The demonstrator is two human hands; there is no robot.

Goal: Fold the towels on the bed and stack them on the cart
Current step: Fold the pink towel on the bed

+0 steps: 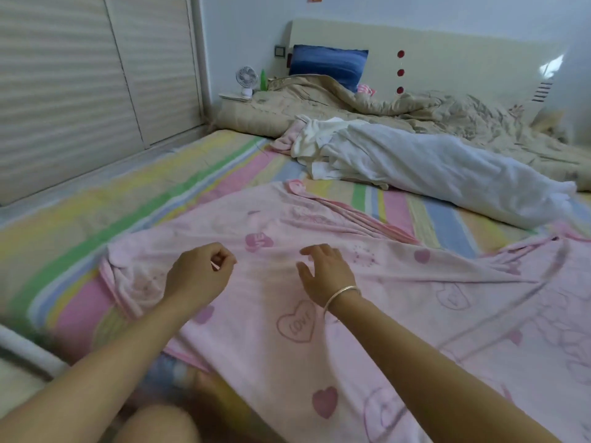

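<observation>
A large pink towel [383,314] with heart prints lies spread and wrinkled across the striped bed sheet [96,219]. My left hand [196,276] hovers over the towel's left part with fingers loosely curled, and I see nothing between them. My right hand [326,273], with a silver bangle on the wrist, sits just above or on the towel's middle, fingers spread and relaxed. Further back lies a crumpled white towel [431,167] with a small pink and cream cloth pile [303,139] at its left end. No cart is in view.
A beige quilt [383,103] is bunched along the headboard [447,59], with a blue pillow [329,63] behind it. A small white fan [247,81] and green bottle [263,79] stand on a bedside shelf. Louvred wardrobe doors [80,75] run along the left.
</observation>
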